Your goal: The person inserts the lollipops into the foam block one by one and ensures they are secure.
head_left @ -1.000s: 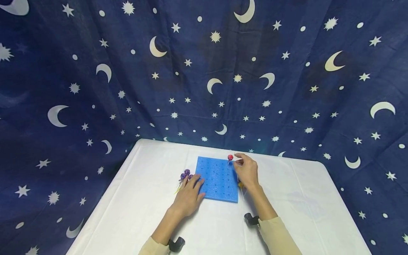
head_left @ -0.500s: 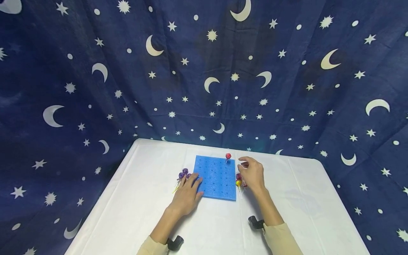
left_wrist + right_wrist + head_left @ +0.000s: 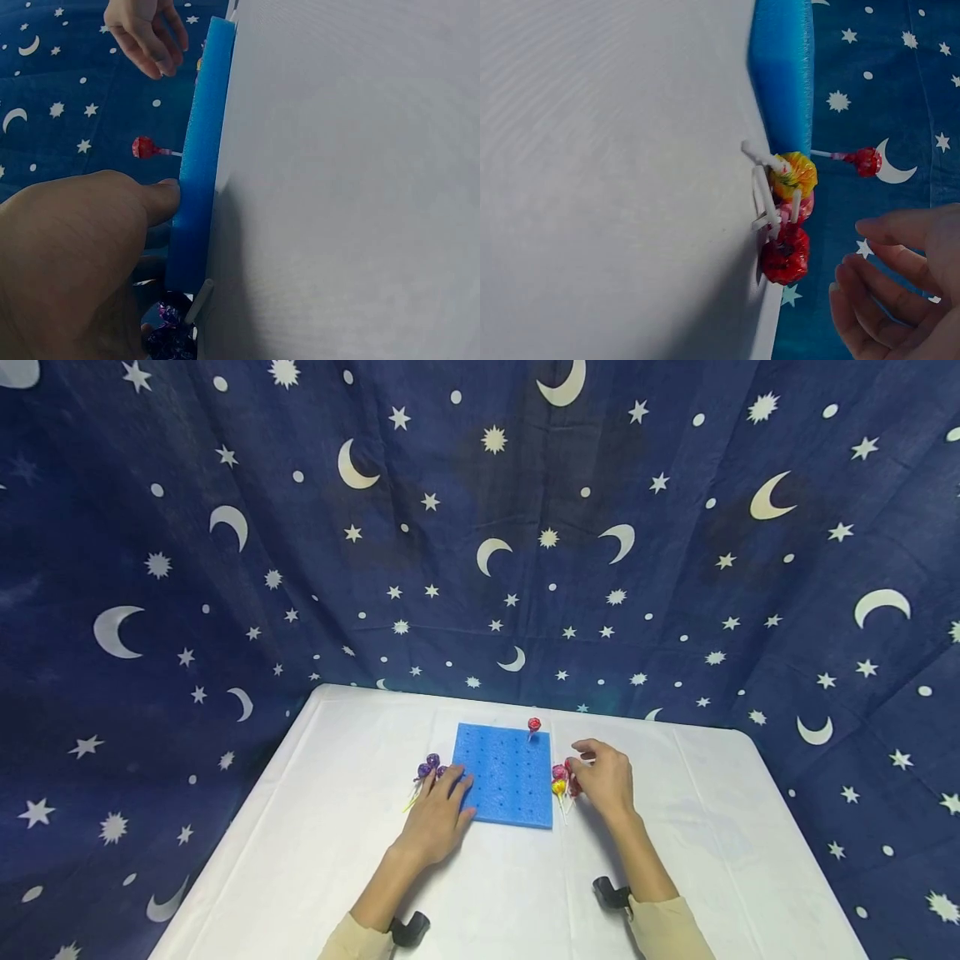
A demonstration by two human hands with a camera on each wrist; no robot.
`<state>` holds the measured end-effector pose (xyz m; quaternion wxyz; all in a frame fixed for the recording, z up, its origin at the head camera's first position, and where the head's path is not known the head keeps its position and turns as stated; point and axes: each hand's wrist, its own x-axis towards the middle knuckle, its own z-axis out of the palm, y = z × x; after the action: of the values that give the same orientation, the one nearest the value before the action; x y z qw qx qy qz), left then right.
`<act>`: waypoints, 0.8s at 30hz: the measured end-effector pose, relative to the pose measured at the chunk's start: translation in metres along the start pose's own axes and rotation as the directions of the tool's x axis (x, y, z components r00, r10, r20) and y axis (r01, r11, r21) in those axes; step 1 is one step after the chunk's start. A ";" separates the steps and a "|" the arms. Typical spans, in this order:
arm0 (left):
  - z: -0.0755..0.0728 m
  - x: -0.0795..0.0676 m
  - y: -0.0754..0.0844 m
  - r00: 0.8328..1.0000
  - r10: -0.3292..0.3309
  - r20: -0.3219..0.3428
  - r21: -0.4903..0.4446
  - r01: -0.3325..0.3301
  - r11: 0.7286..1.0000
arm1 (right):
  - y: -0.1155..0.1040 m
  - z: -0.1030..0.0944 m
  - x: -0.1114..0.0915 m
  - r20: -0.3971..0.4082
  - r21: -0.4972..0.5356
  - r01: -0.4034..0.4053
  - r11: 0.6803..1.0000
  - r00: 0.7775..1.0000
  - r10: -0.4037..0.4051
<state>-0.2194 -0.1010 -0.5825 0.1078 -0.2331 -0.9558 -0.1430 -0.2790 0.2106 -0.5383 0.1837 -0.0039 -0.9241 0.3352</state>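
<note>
A blue foam board [image 3: 501, 772] dotted with small holes lies on the table. One red-wrapped lollipop [image 3: 534, 724] stands upright by its stick near the board's far right corner. My left hand [image 3: 437, 817] rests on the board's left edge with fingers extended, close beside several purple lollipops [image 3: 424, 769]. To the right of the board lies a bunch with a yellow lollipop [image 3: 795, 174], a pink one [image 3: 559, 772] and a red one [image 3: 786, 259]. Just over this bunch is my right hand [image 3: 607, 781], its fingers loosely bent with a gap between thumb and fingertips, holding nothing.
A white cloth covers the table [image 3: 697, 852]. Behind it hangs a dark blue curtain [image 3: 450, 552] with moons and stars. Each wrist carries a black mount, the left mount [image 3: 410, 930] and the right mount [image 3: 611, 893].
My right hand has left the upright red lollipop at the far corner and moved right and nearer, over the loose lollipops. My left hand stays on the board; the head view shifts slightly.
</note>
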 end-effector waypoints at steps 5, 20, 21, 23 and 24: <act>0.000 0.000 0.000 1.000 -0.003 0.010 -0.003 0.003 1.000 | 0.007 0.003 -0.001 0.021 -0.027 -0.004 1.000 1.000 0.005; 0.001 0.000 -0.001 1.000 -0.004 0.011 0.006 0.004 1.000 | 0.024 0.016 0.004 0.109 -0.105 -0.022 0.994 0.993 0.033; 0.002 0.000 -0.001 1.000 -0.004 0.011 0.008 0.004 1.000 | 0.025 0.017 0.004 0.116 -0.106 -0.026 0.994 0.992 0.038; 0.002 0.000 -0.001 1.000 -0.007 0.013 0.008 0.007 1.000 | 0.025 0.018 0.005 0.123 -0.105 -0.031 0.994 0.991 0.044; 0.002 0.000 -0.001 1.000 -0.008 0.014 0.008 0.008 1.000 | 0.025 0.019 0.006 0.125 -0.104 -0.035 0.994 0.991 0.048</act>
<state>-0.2203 -0.1017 -0.5846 0.1016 -0.2297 -0.9581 -0.1378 -0.2934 0.2191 -0.5651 0.1168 -0.0109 -0.9495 0.2911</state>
